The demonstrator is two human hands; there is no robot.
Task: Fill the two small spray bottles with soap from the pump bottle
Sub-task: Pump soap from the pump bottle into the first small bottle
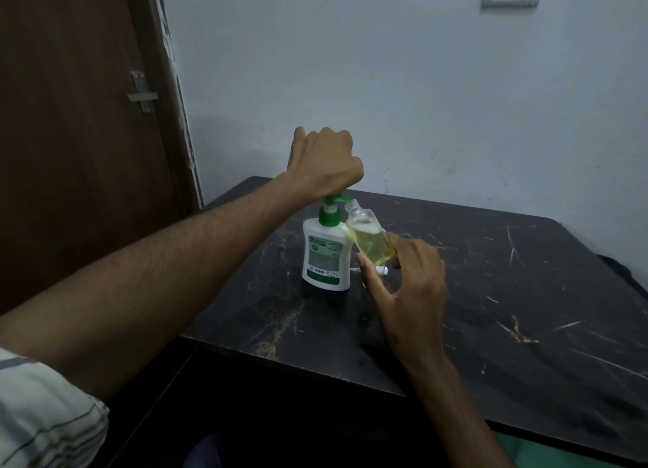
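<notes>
under pump nozzle (339, 198), half-full spray bottle (371, 236)

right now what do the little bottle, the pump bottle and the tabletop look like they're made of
small spray bottle: clear glossy plastic, probably; the yellow soap shows through it.
pump bottle: opaque white plastic body, smooth, with a green plastic pump.
table: dark marble-look top with pale veins and a slight sheen; stone or laminate, I cannot tell.
</notes>
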